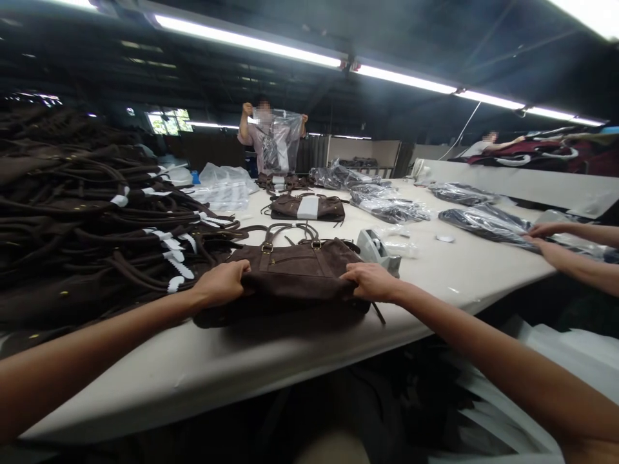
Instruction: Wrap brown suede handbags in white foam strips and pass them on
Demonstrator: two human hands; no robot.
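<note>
Two hands on dark brown bag (294,270) at near edge of white-covered table (488,267). Left hand (225,282) clamped on bag's left end, right hand (372,281) clamped on right end; hands well apart. Handles with metal buckles on far side. Tape dispenser (380,251) just beyond right hand. Large pile of brown bags (87,225) at left, white wrap on several handles. Another bag (309,207) with white band behind. Co-worker (273,145) beyond holds up clear plastic bag.

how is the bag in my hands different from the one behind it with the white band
The near bag is held by your left hand and right hand; the rear bag lies untouched. The rear bag has a white band across its middle; the near bag shows none. Both are dark brown.
</note>
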